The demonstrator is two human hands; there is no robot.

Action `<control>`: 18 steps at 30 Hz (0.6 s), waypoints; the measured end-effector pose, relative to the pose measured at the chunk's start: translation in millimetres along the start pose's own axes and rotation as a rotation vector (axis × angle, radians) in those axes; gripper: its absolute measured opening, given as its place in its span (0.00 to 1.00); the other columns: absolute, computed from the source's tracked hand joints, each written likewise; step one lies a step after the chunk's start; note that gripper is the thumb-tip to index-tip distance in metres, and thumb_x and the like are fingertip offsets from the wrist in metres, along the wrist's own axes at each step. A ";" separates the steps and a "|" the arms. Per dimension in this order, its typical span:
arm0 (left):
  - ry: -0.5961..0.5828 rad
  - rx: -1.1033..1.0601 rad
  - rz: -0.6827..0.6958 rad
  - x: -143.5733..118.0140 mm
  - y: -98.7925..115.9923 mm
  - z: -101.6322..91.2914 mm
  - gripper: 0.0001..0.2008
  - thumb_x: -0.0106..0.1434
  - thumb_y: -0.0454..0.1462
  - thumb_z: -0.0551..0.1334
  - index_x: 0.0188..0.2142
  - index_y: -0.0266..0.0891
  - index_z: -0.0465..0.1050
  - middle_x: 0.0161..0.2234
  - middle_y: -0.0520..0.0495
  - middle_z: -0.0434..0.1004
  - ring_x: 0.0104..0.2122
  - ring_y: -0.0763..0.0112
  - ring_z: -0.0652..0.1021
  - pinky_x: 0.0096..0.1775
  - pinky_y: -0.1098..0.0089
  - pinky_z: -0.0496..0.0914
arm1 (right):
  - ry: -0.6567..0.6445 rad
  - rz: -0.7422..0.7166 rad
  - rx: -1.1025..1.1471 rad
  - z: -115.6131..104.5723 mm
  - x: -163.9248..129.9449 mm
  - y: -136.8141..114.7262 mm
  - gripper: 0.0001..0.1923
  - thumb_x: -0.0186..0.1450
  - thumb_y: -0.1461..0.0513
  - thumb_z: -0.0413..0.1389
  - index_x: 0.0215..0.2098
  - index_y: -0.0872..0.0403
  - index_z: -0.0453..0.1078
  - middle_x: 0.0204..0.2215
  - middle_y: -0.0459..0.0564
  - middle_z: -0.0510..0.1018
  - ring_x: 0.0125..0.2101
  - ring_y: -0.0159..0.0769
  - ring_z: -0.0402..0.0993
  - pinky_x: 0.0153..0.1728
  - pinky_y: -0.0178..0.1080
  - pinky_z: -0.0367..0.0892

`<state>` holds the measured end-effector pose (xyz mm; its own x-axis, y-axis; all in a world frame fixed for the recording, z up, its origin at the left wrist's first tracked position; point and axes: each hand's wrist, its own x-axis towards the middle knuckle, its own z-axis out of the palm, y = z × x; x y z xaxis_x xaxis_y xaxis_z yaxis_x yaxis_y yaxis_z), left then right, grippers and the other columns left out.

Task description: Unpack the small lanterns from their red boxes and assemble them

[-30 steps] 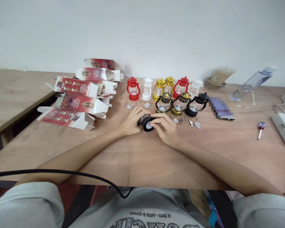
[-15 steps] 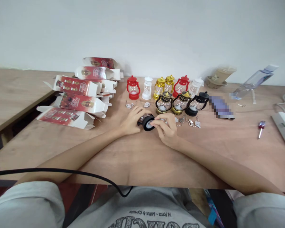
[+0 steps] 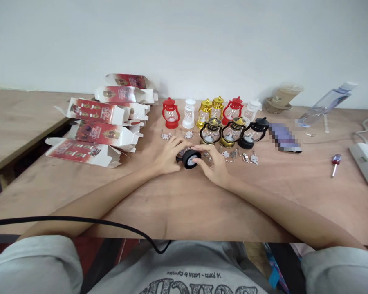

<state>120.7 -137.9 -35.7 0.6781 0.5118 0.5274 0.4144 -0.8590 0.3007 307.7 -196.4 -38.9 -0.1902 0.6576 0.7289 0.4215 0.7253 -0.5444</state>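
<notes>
A small black lantern [image 3: 187,160] lies tipped on its side above the table, its round base turned toward me with a pale disc in the middle. My left hand [image 3: 169,157] is wrapped round its clear body, hiding most of the top. My right hand [image 3: 216,165] grips the base, thumb pressed on the pale disc and forefinger along the upper rim. Just behind stand a bronze-black lantern [image 3: 210,132], another like it [image 3: 231,136] and an upright black lantern [image 3: 254,134]. Small metal pieces and bent wires [image 3: 247,157] lie in front of them.
Opened red-and-white boxes [image 3: 95,132] lie at the left. Red lanterns [image 3: 170,114], white and gold ones line the wall. To the right are a blurred phone [image 3: 283,138], a drink cup [image 3: 286,96], a leaning bottle [image 3: 328,104], a screwdriver [image 3: 335,163] and a white box [image 3: 366,163].
My right hand's fingers have shifted from a pinch at the base's middle to the thumb on the disc and the forefinger on the upper rim. My left hand keeps its hold.
</notes>
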 end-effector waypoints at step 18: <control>0.471 -0.305 -0.256 4.9 -10.3 2.6 0.18 0.52 0.39 0.66 0.41 0.38 0.67 0.40 0.46 0.75 0.42 0.64 0.75 0.46 0.62 0.70 | 0.092 0.074 -0.227 -1.0 0.0 7.0 0.10 0.64 0.66 0.49 0.43 0.51 0.65 0.39 0.52 0.75 0.41 0.39 0.70 0.43 0.45 0.67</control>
<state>121.3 -126.5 -38.3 0.2100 0.7005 0.6821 0.2894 -0.7109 0.6410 311.5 -191.6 -42.3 -0.0742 0.6780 0.7313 0.6216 0.6049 -0.4977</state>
